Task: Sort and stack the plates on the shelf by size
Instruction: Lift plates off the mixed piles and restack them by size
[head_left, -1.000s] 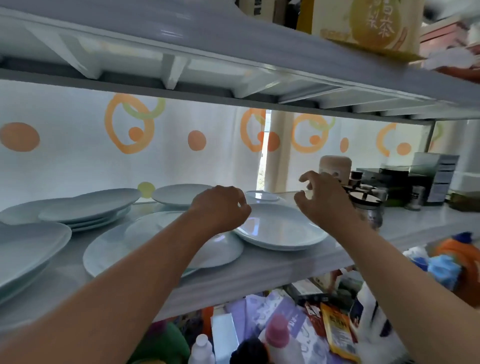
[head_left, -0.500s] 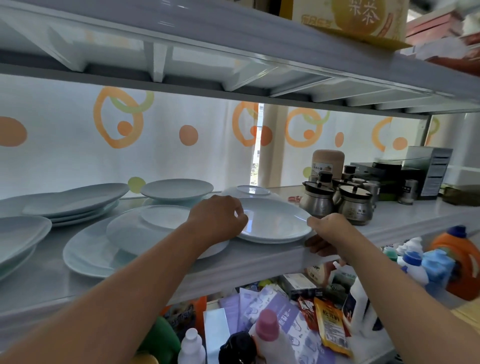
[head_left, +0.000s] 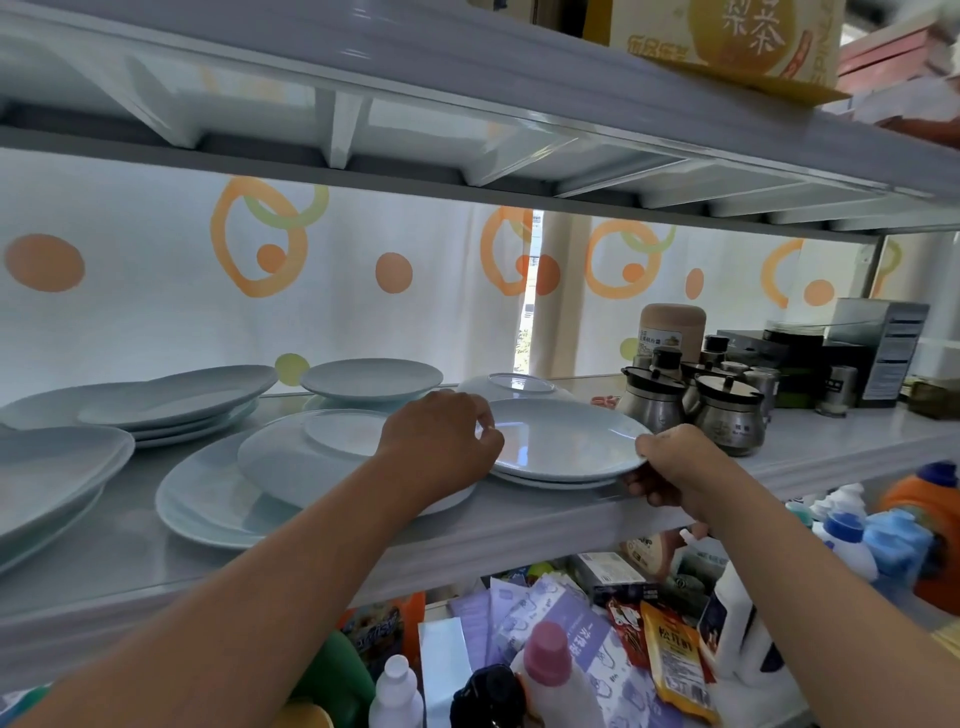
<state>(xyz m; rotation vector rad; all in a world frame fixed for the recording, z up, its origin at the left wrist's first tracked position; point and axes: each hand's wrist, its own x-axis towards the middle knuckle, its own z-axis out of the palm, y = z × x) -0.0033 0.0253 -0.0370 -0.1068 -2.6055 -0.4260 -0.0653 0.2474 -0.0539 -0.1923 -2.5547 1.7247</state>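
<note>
A pale grey shelf (head_left: 519, 525) is seen at head height, lined with pale blue glazed plates. At the far left, a large pale blue plate (head_left: 52, 467) sits on another at the frame edge. Behind it, a stack of wide pale blue plates (head_left: 171, 395) lies towards the back.

Next, near the front, a broad pale blue plate (head_left: 208, 504) carries an upturned pale blue plate (head_left: 311, 457), base ring facing up. Behind these sits a small pale blue dish (head_left: 371, 379).

The left hand (head_left: 441, 441) reaches in from below and grips the left rim of a round pale blue dinner plate (head_left: 566, 441), fingers curled. This plate is at the front of the shelf, right of centre, above a second similar plate (head_left: 556, 480) (it is unclear whether it rests there or is lifted clear). Just behind it lies an upturned white bowl (head_left: 514, 384).

The right hand (head_left: 670, 467) clamps the dinner plate's right rim, thumb above and fingers beneath, by the shelf's front edge. Further right stand steel condiment pots with dark lids (head_left: 727, 415), with a tan cylindrical canister (head_left: 672, 332) behind them.
</note>
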